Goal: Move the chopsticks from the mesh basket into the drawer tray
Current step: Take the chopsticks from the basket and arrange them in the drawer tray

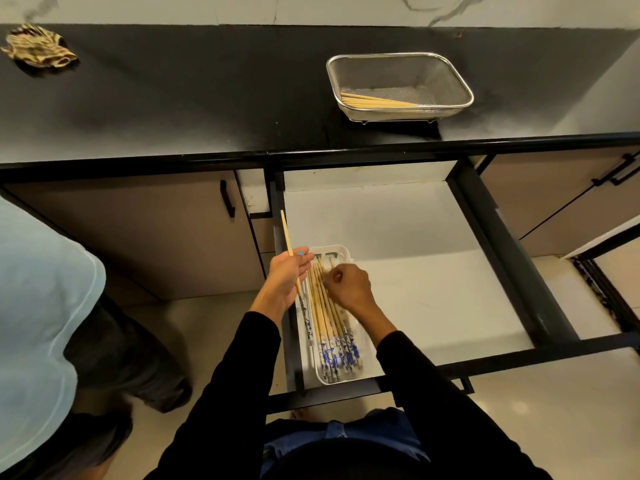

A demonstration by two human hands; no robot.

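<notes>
1. Drawer [415, 271]: standing pulled out below the desk [173, 98], white floor showing; a white tray [341, 252] is sitting at its front left corner.
2. Chopsticks in the tray [329, 320]: a bundle is lying lengthwise, blue-patterned ends pointing toward the person, plain tips toward the back.
3. Left hand [287, 278]: hovering at the tray's left edge, fingers loosely curled round one single chopstick [289, 247], which is slanting up and away, its patterned end dipping toward the tray.
4. Right hand [348, 285]: resting on the bundle, fingertips pinching or nudging the plain tips; which of the two cannot be told.
5. Mesh basket [400, 86]: standing on the desk, well apart from the drawer; a few plain chopsticks [377, 100] are lying along its front wall.
6. Cloth [38, 46]: lying crumpled at the desk's far left. A second person's pale sleeve [38, 323] is showing at the left edge.
7. Step in hand, as judged: laying one chopstick beside the bundle while straightening the rest.
8. Next move, as judged: lowering the held chopstick parallel to the others, patterned end forward, then reaching back to the basket for the remainder.
</notes>
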